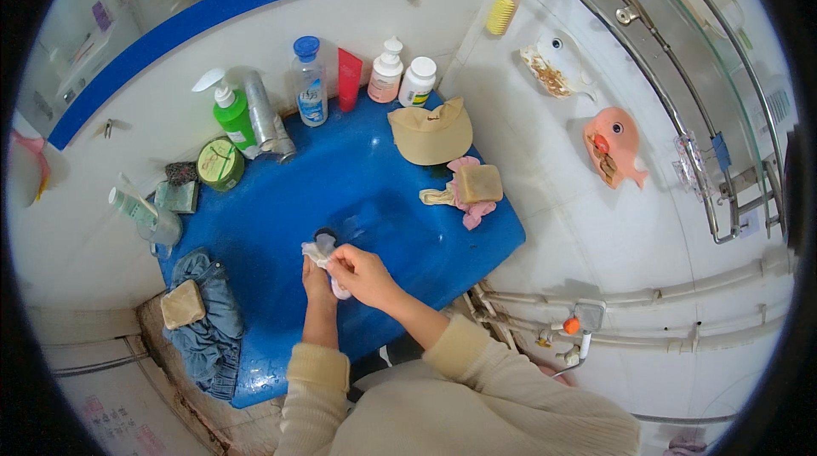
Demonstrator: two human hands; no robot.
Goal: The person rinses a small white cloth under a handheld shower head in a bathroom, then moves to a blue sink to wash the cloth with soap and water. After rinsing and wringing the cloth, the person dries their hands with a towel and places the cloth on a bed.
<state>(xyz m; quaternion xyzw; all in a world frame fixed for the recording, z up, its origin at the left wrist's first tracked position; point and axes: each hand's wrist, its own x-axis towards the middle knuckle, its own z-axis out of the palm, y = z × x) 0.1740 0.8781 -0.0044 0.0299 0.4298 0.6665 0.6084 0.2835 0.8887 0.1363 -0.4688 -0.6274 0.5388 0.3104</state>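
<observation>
Over the blue washbasin (pixel 274 213), both my hands are on a small whitish cloth item (pixel 316 254), perhaps a sock. My left hand (pixel 316 282) grips it from the left and below. From the right, my right hand (pixel 362 274) pinches it between thumb and fingers. A pale, pinkish end (pixel 340 290) of the cloth hangs out between my hands. Just beyond it shows a dark round fitting (pixel 325 234), partly covered, so I cannot tell whether it is the drain or a tap.
Blue denim clothing (pixel 207 309) with a soap bar (pixel 182 304) lies left. To the right, another soap bar (pixel 480 184) rests on pink cloth (pixel 473 216) beside a beige cap (pixel 434 131). Several bottles, including a green pump bottle (pixel 234 121), line the back; a cup (pixel 164 229) stands left.
</observation>
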